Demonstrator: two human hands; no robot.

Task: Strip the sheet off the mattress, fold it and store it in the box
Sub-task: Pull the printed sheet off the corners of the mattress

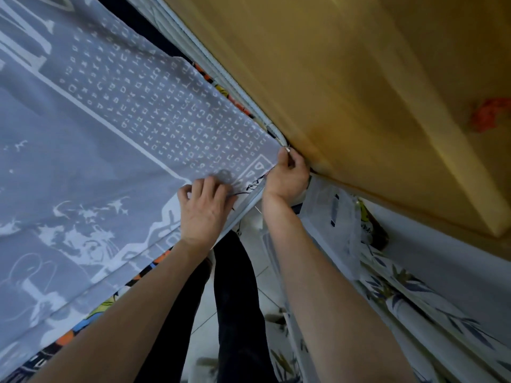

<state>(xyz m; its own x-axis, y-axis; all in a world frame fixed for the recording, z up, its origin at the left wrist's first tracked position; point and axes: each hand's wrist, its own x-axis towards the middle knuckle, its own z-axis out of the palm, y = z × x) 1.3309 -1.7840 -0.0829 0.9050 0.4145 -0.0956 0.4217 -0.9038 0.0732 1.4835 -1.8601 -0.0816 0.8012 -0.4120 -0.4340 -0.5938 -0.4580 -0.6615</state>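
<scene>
A grey sheet (pixel 105 139) with white printed figures and symbols covers the mattress across the left of the view. Its colourful printed side shows along the folded-over edge (pixel 83 327). My left hand (pixel 206 211) rests on the sheet near its corner, fingers slightly bent, pressing the fabric. My right hand (pixel 289 175) pinches the sheet's corner right against the yellow wooden wardrobe (pixel 359 92). No box is in view.
A white mattress edge with piping (pixel 210 59) runs along the wardrobe side. A clear plastic bag (pixel 329 217) and a white leaf-patterned cloth (pixel 409 308) hang at the right. My dark-trousered legs (pixel 235 299) stand on pale floor tiles (pixel 204 313).
</scene>
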